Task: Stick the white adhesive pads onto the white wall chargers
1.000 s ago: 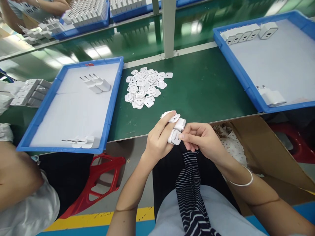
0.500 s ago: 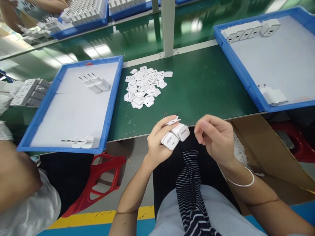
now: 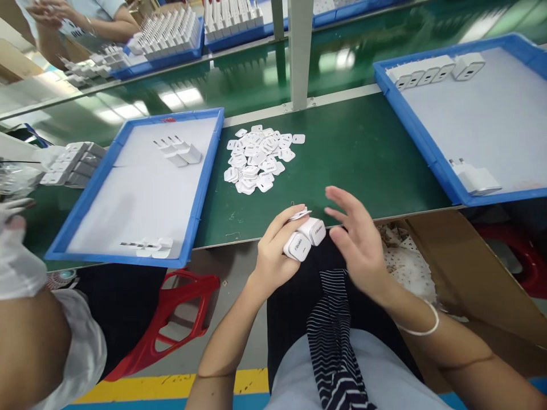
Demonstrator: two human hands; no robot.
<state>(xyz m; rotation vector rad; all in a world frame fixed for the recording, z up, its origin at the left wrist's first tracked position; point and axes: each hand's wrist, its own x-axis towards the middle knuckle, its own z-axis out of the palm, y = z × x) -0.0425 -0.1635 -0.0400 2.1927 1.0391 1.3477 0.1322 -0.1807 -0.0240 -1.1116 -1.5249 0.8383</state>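
My left hand (image 3: pixel 273 250) is closed around two white plug chargers (image 3: pixel 298 246), held side by side with their printed end faces turned toward me. A few thin white cover plates (image 3: pixel 301 214) are pinched between the fingers of that same hand. Just to the right, my right hand (image 3: pixel 359 242) is open with its fingers spread, close to the chargers but apart from them. Beyond my hands, a heap of loose white cover plates (image 3: pixel 256 159) lies on the green table (image 3: pixel 354 154).
A blue-rimmed tray (image 3: pixel 200 199) at left holds several chargers (image 3: pixel 179 151). The right blue-rimmed tray (image 3: pixel 421 122) holds more, including one charger (image 3: pixel 476 177) near its front corner. A metal post (image 3: pixel 300 57) rises behind the heap. A co-worker's gloved hand (image 3: pixel 19 250) is at far left.
My right hand has gone from curled fingers to spread ones and shifted slightly left and up. The left hand keeps its hold. A co-worker's gloved hand has come into view at left.
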